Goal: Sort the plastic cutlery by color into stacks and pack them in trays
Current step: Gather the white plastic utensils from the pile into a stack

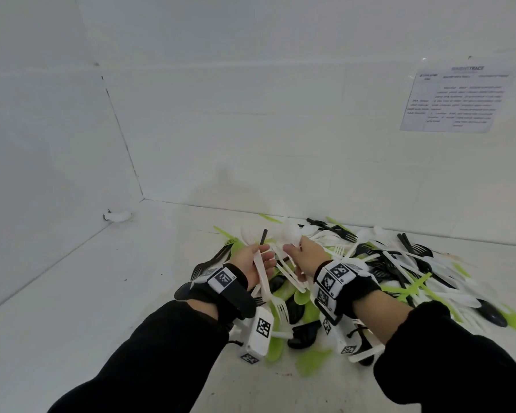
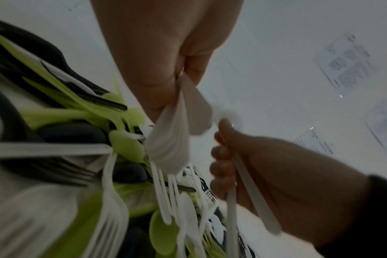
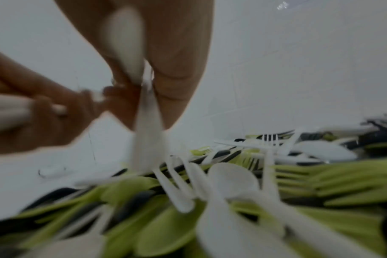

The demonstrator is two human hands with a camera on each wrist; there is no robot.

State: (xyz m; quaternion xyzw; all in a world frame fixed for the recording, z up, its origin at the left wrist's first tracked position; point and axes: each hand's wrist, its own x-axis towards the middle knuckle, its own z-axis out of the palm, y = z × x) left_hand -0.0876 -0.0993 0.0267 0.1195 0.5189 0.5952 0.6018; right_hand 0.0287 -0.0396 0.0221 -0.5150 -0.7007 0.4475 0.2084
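Note:
A mixed pile of white, green and black plastic cutlery (image 1: 370, 263) lies on the white surface against the back wall. Just above its left part, my left hand (image 1: 264, 257) grips a few white forks (image 1: 265, 281), tines pointing down toward me; they show blurred in the left wrist view as white forks (image 2: 170, 139). Close beside it, my right hand (image 1: 295, 251) holds white spoons (image 1: 292, 234), bowls up, handles slanting down. In the right wrist view the right hand (image 3: 144, 83) pinches white handles (image 3: 148, 136). The two hands almost touch.
White walls close in the back and left. A printed paper sheet (image 1: 459, 99) is stuck on the back wall at the right. A small white fitting (image 1: 116, 216) sits low on the left wall. Bare white surface (image 1: 102, 293) lies left of the pile. No tray is in view.

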